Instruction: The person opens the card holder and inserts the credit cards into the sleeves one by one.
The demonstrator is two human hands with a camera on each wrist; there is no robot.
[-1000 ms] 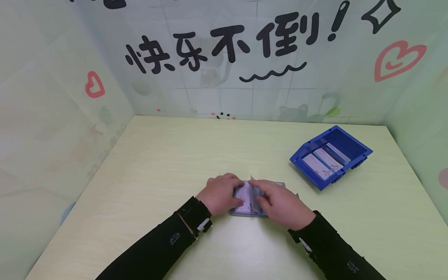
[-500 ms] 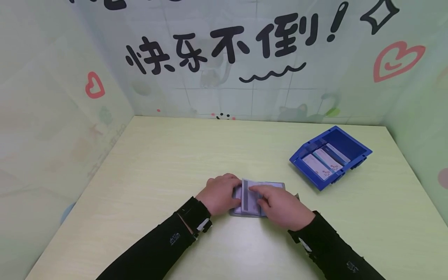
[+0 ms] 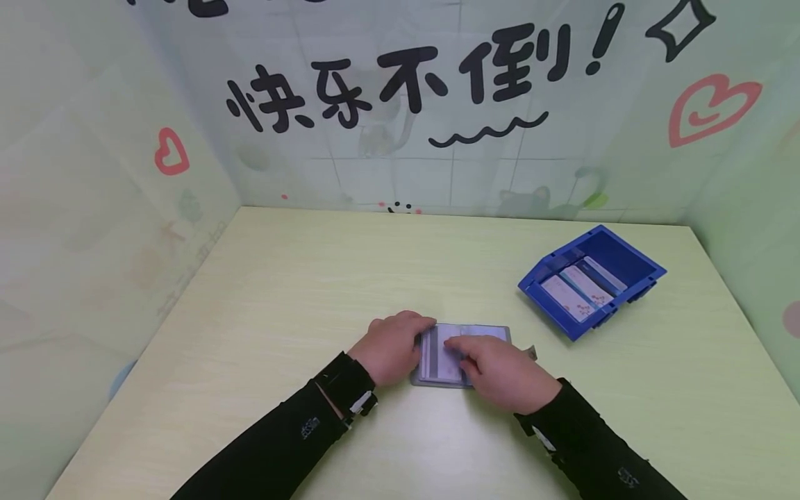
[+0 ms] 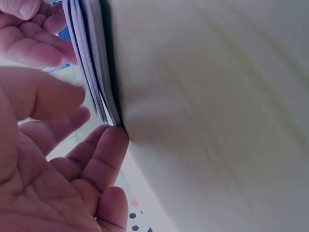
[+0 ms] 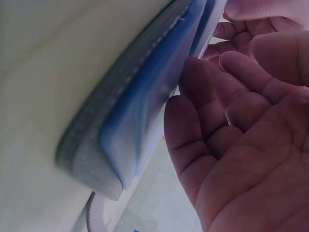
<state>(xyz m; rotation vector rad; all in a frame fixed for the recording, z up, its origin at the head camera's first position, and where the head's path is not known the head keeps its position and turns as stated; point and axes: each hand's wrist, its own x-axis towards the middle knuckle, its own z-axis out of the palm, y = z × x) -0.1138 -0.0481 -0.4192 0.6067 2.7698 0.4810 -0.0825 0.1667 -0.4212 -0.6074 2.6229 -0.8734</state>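
The page that was stood up a moment ago is now laid flat in the card book, near the table's front edge. It is pressed by the left hand and right hand, fingers straight. A blue tray is kept near the right edge, by painted walls.

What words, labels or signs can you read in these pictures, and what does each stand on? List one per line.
"快乐不倒!" in black, on the back wall.
Small white print on the left sleeve: too small to read.
Small white print on the right sleeve: too small to read.
Cards in the blue tray: print too small to read.
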